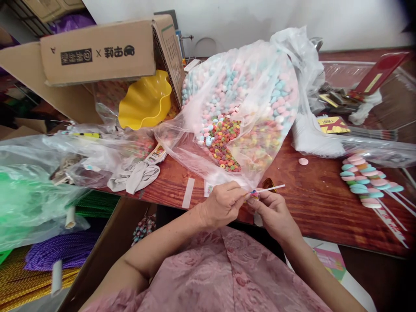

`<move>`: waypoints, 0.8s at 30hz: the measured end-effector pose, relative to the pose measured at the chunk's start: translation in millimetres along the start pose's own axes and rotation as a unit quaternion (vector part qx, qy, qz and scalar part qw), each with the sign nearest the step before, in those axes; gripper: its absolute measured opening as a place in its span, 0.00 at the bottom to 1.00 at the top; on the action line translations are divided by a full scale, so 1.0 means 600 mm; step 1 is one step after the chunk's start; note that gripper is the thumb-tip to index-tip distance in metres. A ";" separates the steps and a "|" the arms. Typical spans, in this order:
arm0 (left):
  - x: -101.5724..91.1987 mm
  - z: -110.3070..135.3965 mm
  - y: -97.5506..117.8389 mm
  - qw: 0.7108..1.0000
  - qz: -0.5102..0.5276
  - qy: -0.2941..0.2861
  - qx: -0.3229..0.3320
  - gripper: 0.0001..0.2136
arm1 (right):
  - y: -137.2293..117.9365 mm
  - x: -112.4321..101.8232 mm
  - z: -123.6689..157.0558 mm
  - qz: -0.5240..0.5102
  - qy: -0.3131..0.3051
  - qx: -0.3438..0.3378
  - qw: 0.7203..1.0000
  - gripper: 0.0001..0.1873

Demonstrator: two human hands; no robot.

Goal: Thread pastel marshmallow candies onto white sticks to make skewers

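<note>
My left hand [222, 203] and my right hand [274, 212] meet just above the table's near edge, fingers pinched together. Between them lies a thin white stick [273, 188] with small coloured candy rings [254, 193] threaded on its near end. The stick's far end points right, past my right hand. Right behind my hands slumps a big clear plastic bag [240, 99] of pink, blue and white candy discs, with a pile of coloured rings [222, 143] at its open mouth.
Finished candy sticks [367, 180] lie at the right on the wooden table [312, 195], with one loose pink candy [303, 161]. A yellow wavy bowl [144, 102], a cardboard box [97, 50] and crumpled plastic bags [42, 173] crowd the left. Purple and yellow cord rolls [48, 255] sit lower left.
</note>
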State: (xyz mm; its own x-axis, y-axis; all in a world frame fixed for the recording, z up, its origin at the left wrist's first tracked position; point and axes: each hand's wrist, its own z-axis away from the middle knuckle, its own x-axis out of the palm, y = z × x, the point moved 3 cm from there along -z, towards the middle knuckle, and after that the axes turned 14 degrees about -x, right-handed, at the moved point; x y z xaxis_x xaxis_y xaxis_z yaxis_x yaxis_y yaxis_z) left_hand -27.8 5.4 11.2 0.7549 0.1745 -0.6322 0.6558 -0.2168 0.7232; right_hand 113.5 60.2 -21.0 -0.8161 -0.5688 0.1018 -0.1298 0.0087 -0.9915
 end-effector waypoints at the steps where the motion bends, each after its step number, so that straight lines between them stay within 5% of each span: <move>1: -0.001 0.001 0.003 0.999 -0.033 -0.008 0.017 0.15 | 0.001 0.001 0.000 -0.013 -0.024 0.008 1.000 0.21; 4: -0.007 0.007 0.014 0.992 -0.109 -0.039 0.048 0.14 | -0.005 0.004 0.000 -0.007 -0.108 -0.008 0.994 0.22; 7: -0.021 0.007 0.025 0.990 -0.114 -0.077 0.032 0.14 | -0.029 -0.002 -0.005 0.150 -0.160 -0.157 0.963 0.14; 11: -0.041 -0.003 0.025 0.976 0.059 -0.195 -0.076 0.15 | -0.063 -0.005 0.003 0.299 -0.210 -0.447 0.817 0.12; 14: -0.035 -0.006 0.007 0.873 0.262 -0.353 -0.211 0.11 | -0.071 -0.005 0.015 0.332 -0.257 -0.563 0.711 0.13; 17: -0.020 0.001 -0.011 0.754 0.367 -0.446 -0.313 0.08 | -0.081 -0.002 0.025 0.356 -0.277 -0.610 0.651 0.11; 20: -0.006 0.011 -0.017 0.683 0.378 -0.511 -0.360 0.10 | -0.099 0.003 0.034 0.341 -0.290 -0.644 0.621 0.10; 24: 0.002 0.019 -0.007 0.639 0.359 -0.585 -0.347 0.14 | -0.112 0.010 0.042 0.308 -0.318 -0.657 0.611 0.12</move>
State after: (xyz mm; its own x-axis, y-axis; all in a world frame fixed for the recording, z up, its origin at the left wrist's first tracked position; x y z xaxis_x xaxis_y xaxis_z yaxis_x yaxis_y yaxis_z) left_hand -29.8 -4.4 4.0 0.6054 -0.6564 0.4502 0.2984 0.7116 0.6361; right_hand 131.4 35.3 44.0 -0.6080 -0.3266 -0.7237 -0.5895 0.7962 0.1359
